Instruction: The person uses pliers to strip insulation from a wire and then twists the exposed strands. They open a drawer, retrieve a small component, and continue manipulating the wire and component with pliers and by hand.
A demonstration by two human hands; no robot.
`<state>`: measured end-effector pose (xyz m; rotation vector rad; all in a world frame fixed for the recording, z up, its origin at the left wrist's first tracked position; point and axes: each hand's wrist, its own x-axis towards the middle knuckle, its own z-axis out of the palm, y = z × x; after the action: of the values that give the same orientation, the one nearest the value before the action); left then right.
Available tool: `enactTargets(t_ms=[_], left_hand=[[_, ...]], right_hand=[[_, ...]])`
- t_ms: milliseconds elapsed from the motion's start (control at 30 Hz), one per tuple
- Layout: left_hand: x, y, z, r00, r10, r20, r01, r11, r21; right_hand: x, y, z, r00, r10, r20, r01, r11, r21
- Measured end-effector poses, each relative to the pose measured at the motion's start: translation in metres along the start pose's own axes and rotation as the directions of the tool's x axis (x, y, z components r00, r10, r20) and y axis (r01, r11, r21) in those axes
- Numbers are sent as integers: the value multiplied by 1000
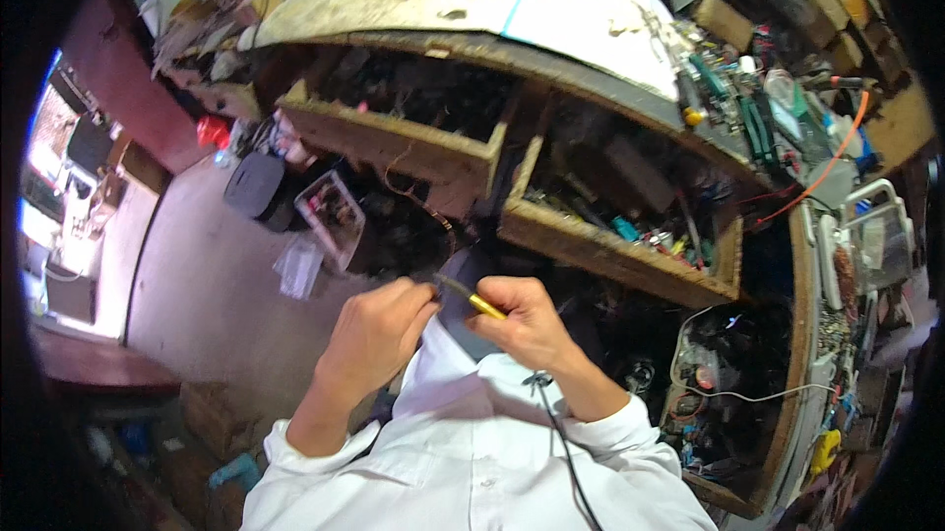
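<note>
In front of my white shirt, my right hand [522, 317] is closed round a slim tool with a yellow handle [487, 307]. A dark, slightly curved end [453, 285] of that tool points left, toward my other hand; its exact kind does not show. My left hand [379, 319] has its fingers pinched together close to the dark tip. Whatever lies in that pinch is too small or too hidden to name. Both hands are above my lap, near the dark gap below the drawers.
Two open wooden drawers [605, 255] full of parts jut out ahead. Above them runs a worktop [591, 24] with tools at its right end. A parts-filled compartment [733, 388] lies at right. A white-rimmed bin [340, 246] and a dark grey container [258, 191] stand on the floor at left.
</note>
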<state>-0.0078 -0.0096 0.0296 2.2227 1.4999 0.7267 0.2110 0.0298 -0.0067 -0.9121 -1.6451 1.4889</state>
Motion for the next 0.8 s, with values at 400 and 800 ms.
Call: enactTargets(t_ms=[400,800], left_hand=[[-1,-29,8,799,-436,-414,54,738,-673],[0,-23,-10,876,-392,-281,134,757,-639]], right_hand=[[15,-29,-32,986,-101,135,148,900,-411],[116,-76,-205,765,-540,-353,-320,157,-934]])
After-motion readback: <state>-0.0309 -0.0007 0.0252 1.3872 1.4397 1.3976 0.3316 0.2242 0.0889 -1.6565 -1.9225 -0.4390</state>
